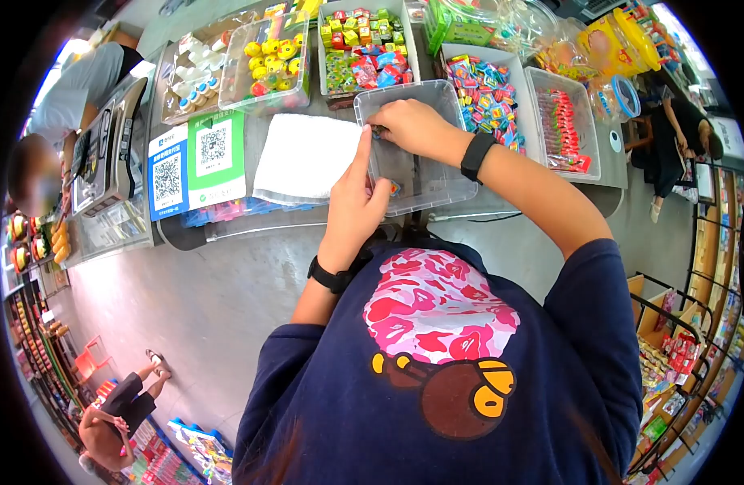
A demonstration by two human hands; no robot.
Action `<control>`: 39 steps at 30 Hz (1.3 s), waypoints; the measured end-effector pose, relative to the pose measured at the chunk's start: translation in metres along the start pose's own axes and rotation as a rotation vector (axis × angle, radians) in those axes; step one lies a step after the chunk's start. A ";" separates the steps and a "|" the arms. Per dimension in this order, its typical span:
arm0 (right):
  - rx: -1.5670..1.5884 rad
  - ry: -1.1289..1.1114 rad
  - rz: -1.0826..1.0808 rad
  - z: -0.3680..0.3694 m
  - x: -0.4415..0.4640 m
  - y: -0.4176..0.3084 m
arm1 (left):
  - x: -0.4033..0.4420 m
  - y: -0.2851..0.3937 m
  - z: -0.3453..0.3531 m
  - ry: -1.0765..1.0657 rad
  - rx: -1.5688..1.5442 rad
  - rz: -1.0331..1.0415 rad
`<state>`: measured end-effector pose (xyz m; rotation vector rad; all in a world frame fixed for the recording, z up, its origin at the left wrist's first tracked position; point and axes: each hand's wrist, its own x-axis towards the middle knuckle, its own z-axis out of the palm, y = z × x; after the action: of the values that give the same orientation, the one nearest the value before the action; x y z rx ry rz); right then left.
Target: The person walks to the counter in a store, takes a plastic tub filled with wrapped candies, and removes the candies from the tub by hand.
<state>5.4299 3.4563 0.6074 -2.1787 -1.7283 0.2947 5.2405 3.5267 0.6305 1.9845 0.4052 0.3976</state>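
Note:
A clear plastic box (437, 198) sits at the counter's front edge, with a few small items on its bottom. My left hand (356, 198) grips the box's left wall near the front corner, index finger stretched along the rim and thumb on the inner side. Inside the box's upper left part, my right hand (416, 129) has its fingers bent and pressed together by the wall. A small dark bit shows at those fingertips, too small to name. A folded white cloth (303, 158) lies just left of the box.
Payment code signs (196, 166) stand left of the cloth. Behind are a tub of yellow ball toys (271, 61), a box of wrapped candies (364, 40), another candy box (489, 93) and a tray of red-tipped sticks (562, 121). Other people (117, 416) are around the shop.

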 end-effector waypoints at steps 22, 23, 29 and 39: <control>0.208 -0.016 0.030 -0.008 -0.010 0.003 | -0.001 0.002 -0.002 -0.029 -0.026 -0.066; 0.239 -0.122 0.076 -0.007 -0.011 0.007 | -0.001 0.001 -0.001 -0.024 -0.019 -0.053; 0.235 -0.156 0.082 -0.011 -0.012 0.002 | 0.000 -0.001 0.000 -0.018 -0.011 -0.031; -0.103 -0.202 -0.032 -0.009 -0.011 -0.010 | 0.000 -0.003 0.001 -0.002 -0.024 -0.007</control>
<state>5.4215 3.4461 0.6193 -2.2575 -1.9232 0.4402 5.2407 3.5269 0.6268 1.9592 0.4043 0.3945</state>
